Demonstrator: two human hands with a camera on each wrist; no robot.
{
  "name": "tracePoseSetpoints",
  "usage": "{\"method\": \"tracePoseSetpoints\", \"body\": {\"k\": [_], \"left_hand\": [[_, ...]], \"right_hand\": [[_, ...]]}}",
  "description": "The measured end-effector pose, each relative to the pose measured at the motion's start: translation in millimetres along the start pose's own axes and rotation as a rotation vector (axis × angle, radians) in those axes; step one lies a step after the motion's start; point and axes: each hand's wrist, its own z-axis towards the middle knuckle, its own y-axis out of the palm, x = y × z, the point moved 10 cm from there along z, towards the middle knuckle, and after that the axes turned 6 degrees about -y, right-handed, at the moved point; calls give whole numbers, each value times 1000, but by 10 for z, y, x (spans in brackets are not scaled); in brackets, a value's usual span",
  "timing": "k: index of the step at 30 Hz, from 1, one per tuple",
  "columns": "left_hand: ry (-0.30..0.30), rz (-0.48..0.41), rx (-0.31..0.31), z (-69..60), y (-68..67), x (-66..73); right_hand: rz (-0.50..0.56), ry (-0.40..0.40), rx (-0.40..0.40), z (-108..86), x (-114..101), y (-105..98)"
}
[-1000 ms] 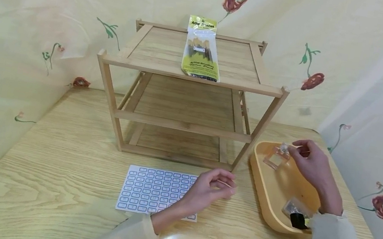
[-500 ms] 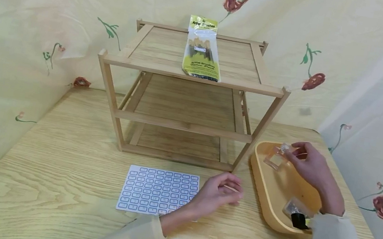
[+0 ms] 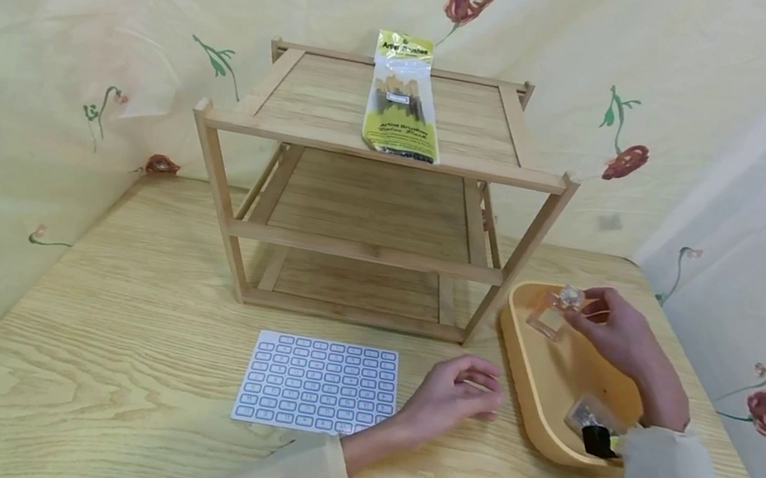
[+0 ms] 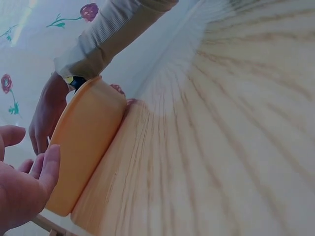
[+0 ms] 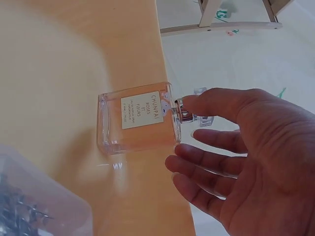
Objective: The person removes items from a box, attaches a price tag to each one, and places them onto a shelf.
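A square glass perfume bottle (image 3: pixel 544 323) with pinkish liquid and a cream label is tilted in the yellow tray at the right. My right hand (image 3: pixel 614 333) pinches its clear cap and silver collar between thumb and index finger. In the right wrist view the perfume bottle (image 5: pixel 140 118) leans by the tray wall, the other fingers spread loosely below. My left hand (image 3: pixel 451 398) hovers left of the tray, fingers relaxed, thumb apart from them. In the left wrist view a tiny white sliver (image 4: pixel 48 140) shows at a fingertip; what it is cannot be made out.
The yellow tray (image 3: pixel 519 380) also holds a clear box of metal pins (image 3: pixel 590 411) and a black item (image 3: pixel 597 442). A sheet of numbered labels (image 3: pixel 316 384) lies before a wooden shelf (image 3: pixel 366 251). A brush pack (image 3: pixel 405 107) rests on top.
My left hand has moved right, off the label sheet and towards the tray. My right hand has shifted slightly, showing more of the cap, while the perfume bottle stays about where it was.
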Motion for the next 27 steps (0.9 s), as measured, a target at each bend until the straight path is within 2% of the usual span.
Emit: {"method": "tracePoseSetpoints", "body": {"k": [6, 18, 27], "left_hand": [[-17, -24, -5, 42, 73, -66], [-12, -51, 39, 96, 159, -122], [-28, -112, 43, 118, 221, -161]], "right_hand": [[3, -1, -19, -3, 9, 30], [2, -10, -18, 11, 28, 69], [7, -4, -16, 5, 34, 86]]}}
